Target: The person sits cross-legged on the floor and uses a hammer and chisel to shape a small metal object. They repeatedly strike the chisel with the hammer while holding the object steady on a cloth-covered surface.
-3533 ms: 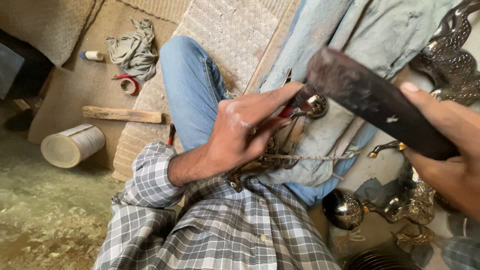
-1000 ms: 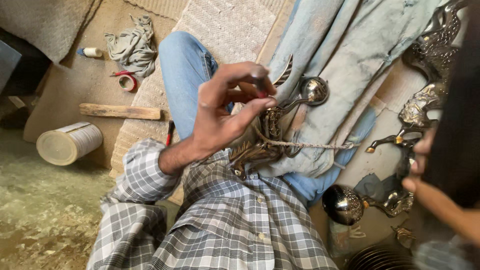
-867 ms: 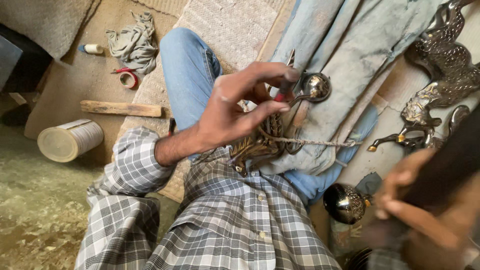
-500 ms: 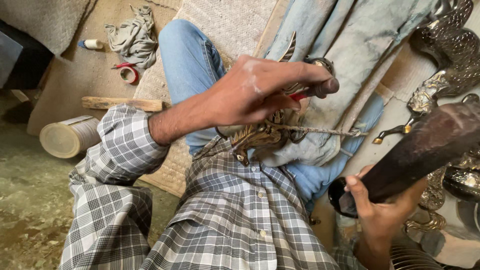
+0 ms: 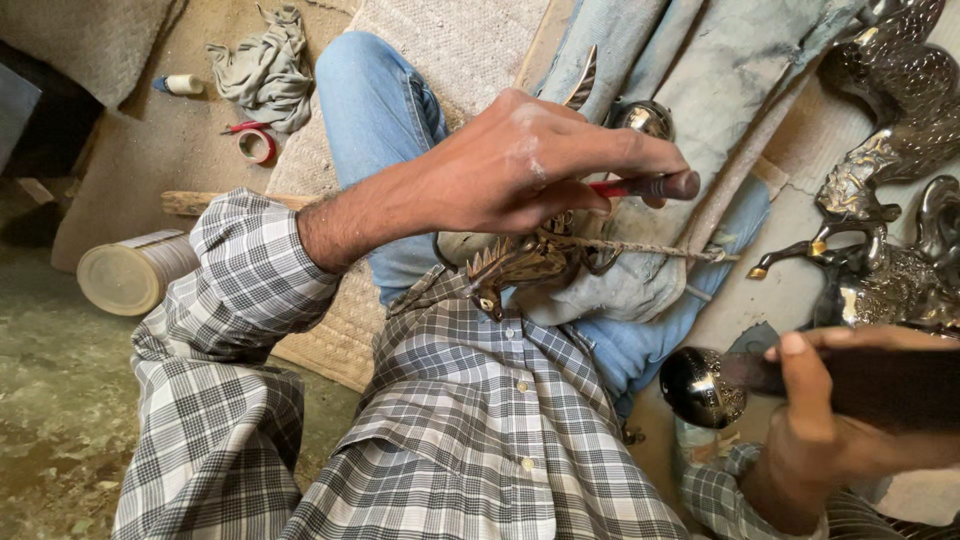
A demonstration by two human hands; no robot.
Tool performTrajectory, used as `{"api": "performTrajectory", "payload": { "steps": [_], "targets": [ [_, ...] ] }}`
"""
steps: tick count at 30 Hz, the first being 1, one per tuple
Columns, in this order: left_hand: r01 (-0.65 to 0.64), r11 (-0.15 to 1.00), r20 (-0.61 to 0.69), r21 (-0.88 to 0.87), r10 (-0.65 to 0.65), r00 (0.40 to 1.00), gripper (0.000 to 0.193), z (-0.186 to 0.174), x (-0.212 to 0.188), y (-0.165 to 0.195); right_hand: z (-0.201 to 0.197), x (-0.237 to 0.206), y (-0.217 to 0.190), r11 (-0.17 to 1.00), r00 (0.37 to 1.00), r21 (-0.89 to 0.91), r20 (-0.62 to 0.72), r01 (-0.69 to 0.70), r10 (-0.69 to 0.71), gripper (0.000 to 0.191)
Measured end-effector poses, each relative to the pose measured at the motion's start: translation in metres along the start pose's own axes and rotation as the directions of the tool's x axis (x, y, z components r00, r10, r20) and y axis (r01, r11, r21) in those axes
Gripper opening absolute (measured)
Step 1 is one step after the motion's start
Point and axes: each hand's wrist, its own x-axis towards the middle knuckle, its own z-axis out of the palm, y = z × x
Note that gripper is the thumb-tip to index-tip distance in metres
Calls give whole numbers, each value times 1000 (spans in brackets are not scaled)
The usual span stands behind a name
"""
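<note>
Fingers of the left hand (image 5: 520,165) are pinched on a red-handled punch (image 5: 640,186), held over the brass bird casting (image 5: 525,262) on the lap at centre. At near right, the right hand (image 5: 815,440) is wrapped around 1 dark mallet (image 5: 880,385). Punch is best kept steady and square to the casting.

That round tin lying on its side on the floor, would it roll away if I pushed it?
Probably yes. The round tin lies on its side, so its curved wall touches the ground and a nudge could roll it. The floor looks rough and uneven, which might stop it soon. Whether it is full or empty cannot be seen.
</note>
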Motion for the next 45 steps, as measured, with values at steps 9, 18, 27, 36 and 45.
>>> {"api": "performTrajectory", "payload": {
  "steps": [9,18,27,36,45],
  "targets": [
    [4,999,110,31,-7,994,59,7,11,-5,11,0,5,850,979,-515,205,108,0,63],
    [-98,995,165,-13,99,981,58,-6,31,10,23,-19,21,948,989,-295,126,116,-81,77],
    [-126,984,353,-125,163,921,57,-31,44,10,37,-36,33,969,994,-228,-30,95,-105,99],
    [-109,986,447,-127,155,881,34,-31,45,0,40,-39,27,994,965,-93,-251,57,-79,35],
    [-95,961,371,-261,191,909,40,-34,44,-5,44,-39,28,983,970,-123,-182,139,-161,36]
  ]
}}
